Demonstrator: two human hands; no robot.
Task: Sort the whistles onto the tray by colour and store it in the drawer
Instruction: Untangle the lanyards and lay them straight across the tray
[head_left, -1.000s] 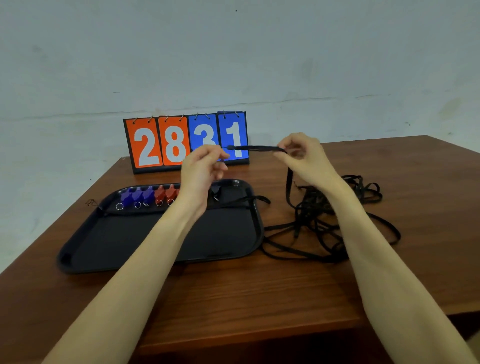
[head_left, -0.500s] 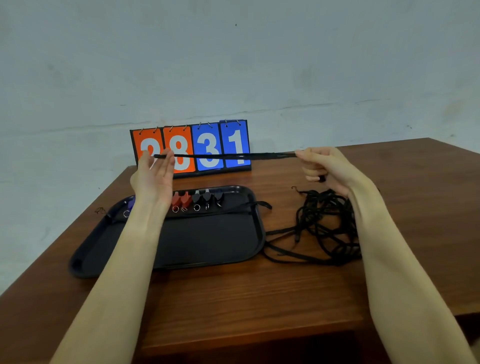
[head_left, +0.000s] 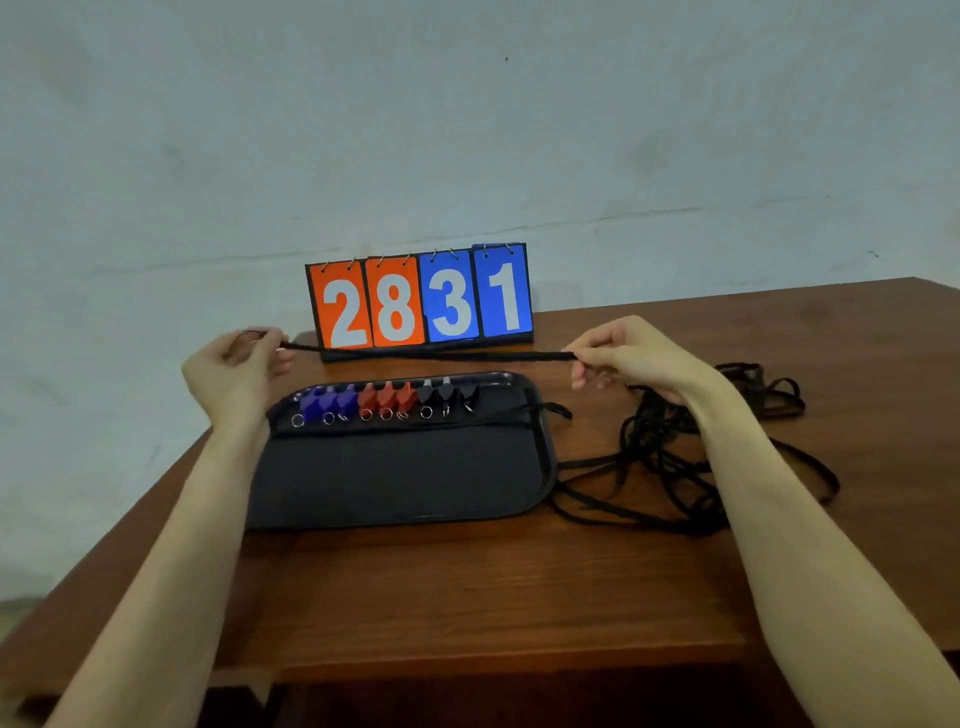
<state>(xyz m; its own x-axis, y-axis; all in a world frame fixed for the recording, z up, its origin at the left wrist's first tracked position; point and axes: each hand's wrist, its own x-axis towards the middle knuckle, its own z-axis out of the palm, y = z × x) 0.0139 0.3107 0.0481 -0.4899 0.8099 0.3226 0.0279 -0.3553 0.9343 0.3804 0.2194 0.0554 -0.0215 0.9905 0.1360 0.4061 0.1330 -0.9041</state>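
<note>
A black tray (head_left: 395, 483) lies on the wooden table. Along its far edge stand three purple whistles (head_left: 327, 402), three red whistles (head_left: 387, 397) and three black whistles (head_left: 447, 392), each with a metal ring. One black lanyard lies across the tray in front of them. A second black lanyard (head_left: 431, 355) is stretched taut above the tray's far edge. My left hand (head_left: 236, 374) pinches its left end and my right hand (head_left: 628, 358) pinches its right end.
A tangled pile of black lanyards (head_left: 670, 457) lies on the table right of the tray. A flip scoreboard (head_left: 421, 301) reading 2831 stands behind the tray against the wall. The table's front edge runs below my forearms.
My hands have pulled apart, the left going far left past the tray's corner, and the lanyard between them is now stretched out long and straight.
</note>
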